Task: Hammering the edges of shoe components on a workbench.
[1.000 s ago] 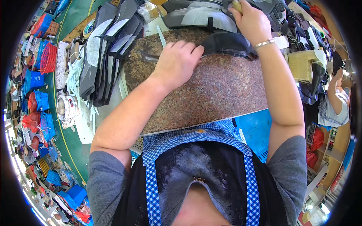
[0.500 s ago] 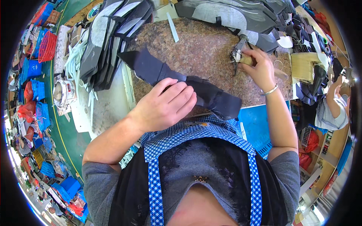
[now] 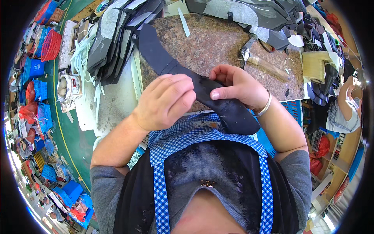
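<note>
A long curved black leather-like piece (image 3: 156, 50) lies slantwise in front of me, its near end (image 3: 239, 117) hanging past the worktop's edge over my apron. My left hand (image 3: 165, 101) is closed on its middle, fingers curled. Further right, my right hand (image 3: 237, 87) grips the same piece between thumb and fingers; the fingertips are partly hidden behind it. A hammer (image 3: 269, 67) with a wooden handle rests on the stone slab, beyond my right hand.
The speckled stone slab (image 3: 202, 43) covers the worktop. Stacks of dark cut pieces stand at the far left (image 3: 113, 43) and far right (image 3: 249, 15). A pale strip (image 3: 184, 22) lies between them. A yellowish block (image 3: 314, 68) sits at the right; a blue crate (image 3: 292, 109) is below the edge.
My right hand has let go of the hammer and moved left to take hold of the black piece. That piece has turned steeper, its far end swinging up and away.
</note>
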The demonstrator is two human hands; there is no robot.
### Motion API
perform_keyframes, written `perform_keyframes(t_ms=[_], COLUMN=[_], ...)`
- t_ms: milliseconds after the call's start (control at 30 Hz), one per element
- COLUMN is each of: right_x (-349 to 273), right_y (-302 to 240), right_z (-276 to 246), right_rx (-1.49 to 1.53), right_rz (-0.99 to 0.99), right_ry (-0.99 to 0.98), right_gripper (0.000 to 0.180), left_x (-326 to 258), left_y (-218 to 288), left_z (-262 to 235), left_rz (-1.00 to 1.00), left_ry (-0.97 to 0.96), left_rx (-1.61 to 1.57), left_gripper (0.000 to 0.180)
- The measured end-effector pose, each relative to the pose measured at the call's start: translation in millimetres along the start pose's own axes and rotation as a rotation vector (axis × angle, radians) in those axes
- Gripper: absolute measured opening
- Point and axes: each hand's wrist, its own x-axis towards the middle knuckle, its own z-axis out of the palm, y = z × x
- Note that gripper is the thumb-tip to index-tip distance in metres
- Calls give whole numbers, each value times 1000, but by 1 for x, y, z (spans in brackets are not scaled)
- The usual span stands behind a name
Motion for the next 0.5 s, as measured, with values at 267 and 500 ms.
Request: perform_keyframes(t_ms=[267,500], right_x=[8,0], right_y=[5,8], right_z=[-23,-25], right_rx=[129,124], right_rz=[-36,-208], right_ry=[-85,14], right_gripper=[21,21], left_x=[21,17], left_y=[-3,1], left_z=[-4,13], left_rz=[21,-51], left_ry=[5,49], left_rx=[-23,-139], left_gripper=[33,30])
